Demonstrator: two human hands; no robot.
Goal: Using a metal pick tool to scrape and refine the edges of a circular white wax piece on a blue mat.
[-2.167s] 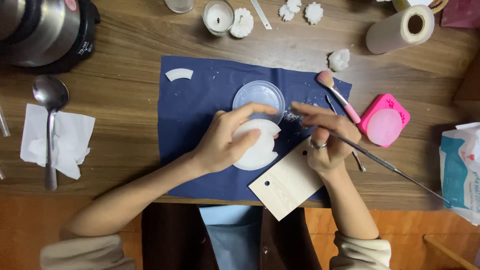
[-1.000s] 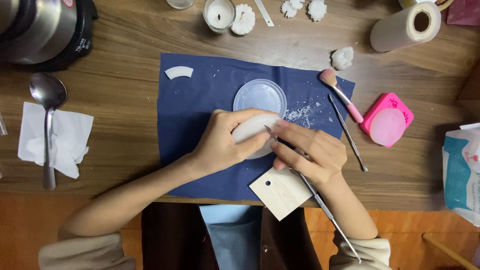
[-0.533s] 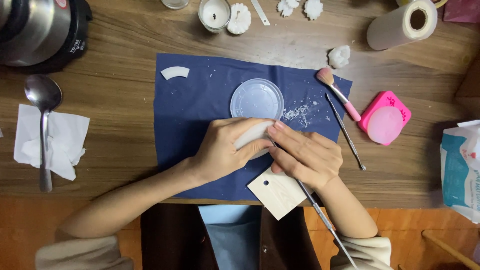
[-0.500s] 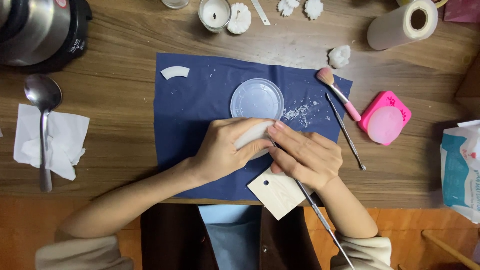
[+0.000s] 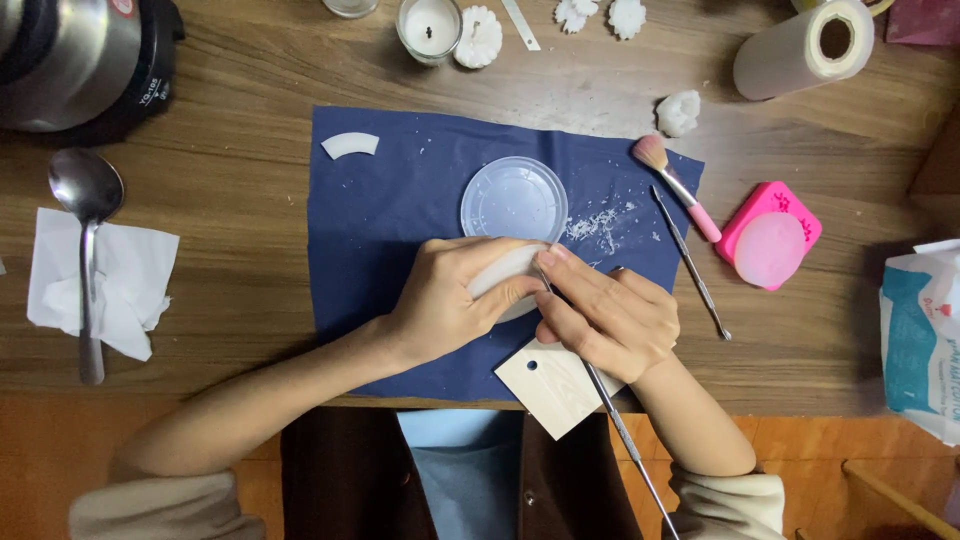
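- Head view, centre of the frame: the left hand [image 5: 445, 305] is curled closed around a white rounded piece [image 5: 505, 275], thumb and fingers wrapped over it so only its upper right edge shows.
- Just right of it, the right hand [image 5: 605, 320] is closed on a thin metal tool [image 5: 625, 440]; the handle runs down toward the lower right of the frame, and the tip meets the white piece where the two hands touch.
- Both hands rest over a dark blue cloth [image 5: 390, 210] spread on the wooden table [image 5: 240, 200].
- Under the right wrist, at the cloth's lower edge, lies a pale wooden tag [image 5: 550, 385] with a small hole.
- Above the hands sits a clear round lid [image 5: 513, 200], with white shavings [image 5: 600, 225] scattered to its right.
- Near the cloth's upper left corner lies a white curved strip [image 5: 350, 145].
- Right of the hands: a pink brush [image 5: 675, 185], a second metal tool [image 5: 690, 265], and a pink mould [image 5: 768, 235] further right.
- Left edge: a spoon [image 5: 88, 250] lying on a white tissue [image 5: 130, 290].
- Upper right: a paper roll [image 5: 800, 50]. Top centre: a candle in a glass [image 5: 430, 25].
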